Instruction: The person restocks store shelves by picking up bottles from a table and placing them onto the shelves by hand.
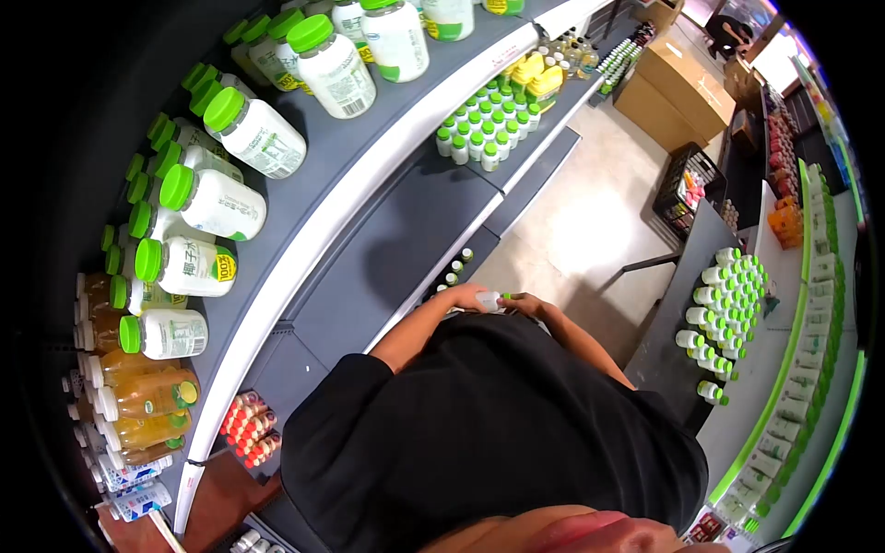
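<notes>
Low in front of my body, my left hand (467,296) is wrapped round a small white bottle (489,300) with a green cap. Beside the cap, at the bottle's other end, is my right hand (527,305); its fingers are bent and partly hidden, and whether they touch the cap is too small to tell. A few similar green-capped bottles (453,278) stand on a low shelf just beyond my left hand.
A curved shelf (323,207) at the left holds large green-capped bottles and amber drinks. Small bottles (490,124) crowd the shelf ahead. Cardboard boxes (676,78) and a black crate (684,189) sit beyond the floor. Several bottles (724,313) stand on the right table. Another person (728,37) is far off.
</notes>
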